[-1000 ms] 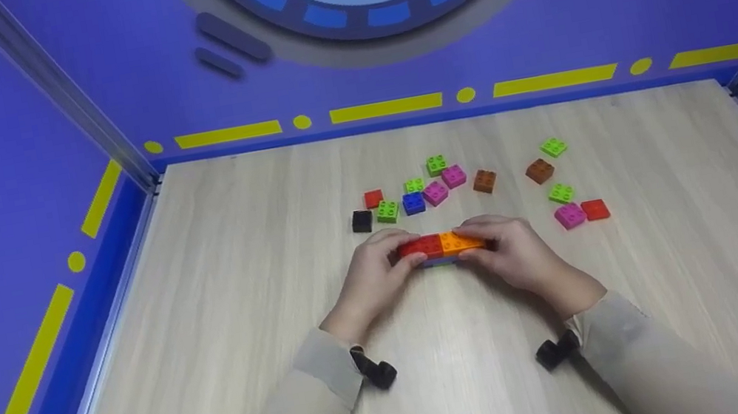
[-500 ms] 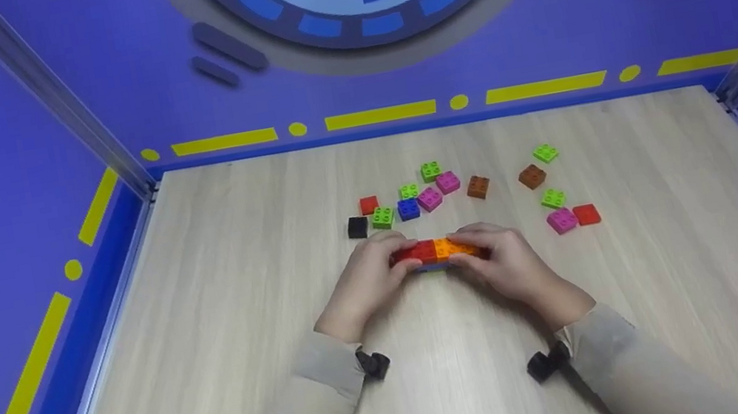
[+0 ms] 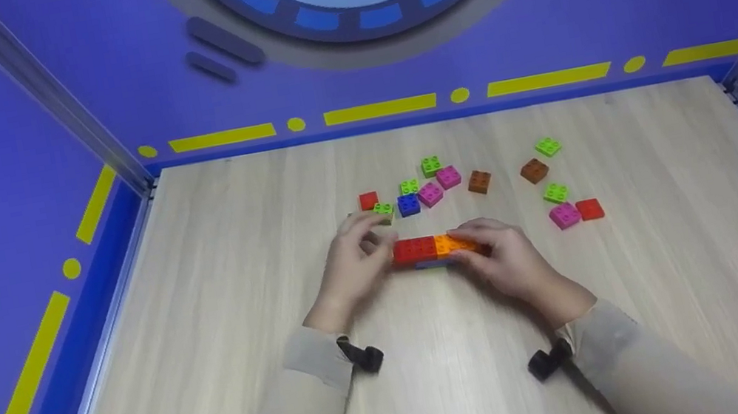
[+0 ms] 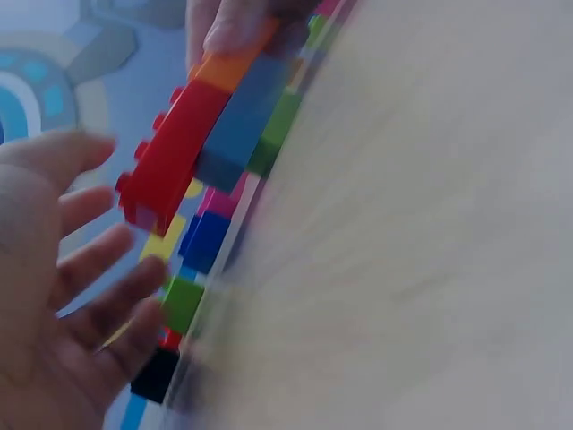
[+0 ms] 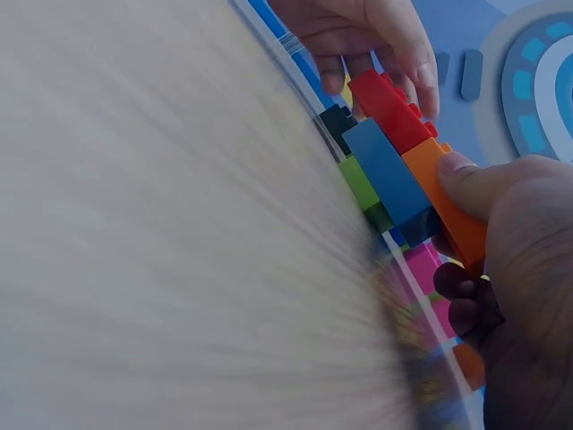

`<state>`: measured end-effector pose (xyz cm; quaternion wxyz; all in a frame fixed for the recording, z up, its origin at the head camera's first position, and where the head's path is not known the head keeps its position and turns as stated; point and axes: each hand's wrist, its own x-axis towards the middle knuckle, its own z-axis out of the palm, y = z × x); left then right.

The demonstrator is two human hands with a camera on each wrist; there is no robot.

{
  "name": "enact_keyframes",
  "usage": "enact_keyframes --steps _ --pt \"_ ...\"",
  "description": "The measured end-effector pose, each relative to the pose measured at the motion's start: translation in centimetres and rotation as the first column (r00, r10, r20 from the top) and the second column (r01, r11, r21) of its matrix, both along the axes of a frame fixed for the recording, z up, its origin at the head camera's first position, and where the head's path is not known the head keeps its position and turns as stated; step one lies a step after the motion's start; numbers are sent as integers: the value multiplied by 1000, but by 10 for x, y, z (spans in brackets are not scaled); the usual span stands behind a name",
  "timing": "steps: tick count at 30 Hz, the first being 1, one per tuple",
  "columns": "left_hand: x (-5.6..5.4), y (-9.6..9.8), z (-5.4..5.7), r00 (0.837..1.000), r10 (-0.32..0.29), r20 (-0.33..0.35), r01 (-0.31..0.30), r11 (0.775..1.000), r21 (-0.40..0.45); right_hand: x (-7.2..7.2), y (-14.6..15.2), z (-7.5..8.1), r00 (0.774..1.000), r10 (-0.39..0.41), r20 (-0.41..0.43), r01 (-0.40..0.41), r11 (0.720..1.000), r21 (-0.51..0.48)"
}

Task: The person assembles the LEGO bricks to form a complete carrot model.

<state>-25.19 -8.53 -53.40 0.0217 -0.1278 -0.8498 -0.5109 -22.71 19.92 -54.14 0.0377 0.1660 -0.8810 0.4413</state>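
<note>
In the middle of the table is a small stack of toy building bricks. On top, a red brick (image 3: 415, 250) and an orange brick (image 3: 444, 244) sit end to end. Beneath them the left wrist view shows a blue brick (image 4: 240, 125) and, lowest, a green brick (image 4: 276, 134). My right hand (image 3: 516, 259) pinches the orange brick between thumb and fingers at the right end. Beside the red end, my left hand (image 3: 347, 264) is apart from the stack, fingers loosely spread and holding nothing. It covers most of a black brick (image 4: 154, 374) in the head view.
Behind the stack lie loose bricks: a red one (image 3: 369, 200), a blue one (image 3: 408, 204), pink ones (image 3: 431, 194), a brown one (image 3: 479, 181) and several lime ones (image 3: 431, 166). More lie at right, including a flat red brick (image 3: 590, 209). Blue panels (image 3: 117, 92) border the table.
My left hand has let go of the red brick and moved left, uncovering its end and covering the black brick. My right hand keeps its grip on the orange brick.
</note>
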Motion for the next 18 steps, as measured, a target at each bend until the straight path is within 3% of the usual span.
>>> enact_keyframes --steps 3,6,10,18 --pt "-7 -6 -4 992 126 -18 -124 987 100 0 0 0 1000 -3 8 3 1000 -3" --pt "-12 -12 -7 982 186 34 -189 969 161 1 1 0 1000 -2 6 2 1000 -4" --pt "-13 -16 -11 974 188 127 -209 961 180 1 1 0 1000 5 -7 -5 1000 -11" --pt "-13 -17 -12 970 158 185 -187 971 150 1 0 1 1000 10 26 -10 1000 -29"
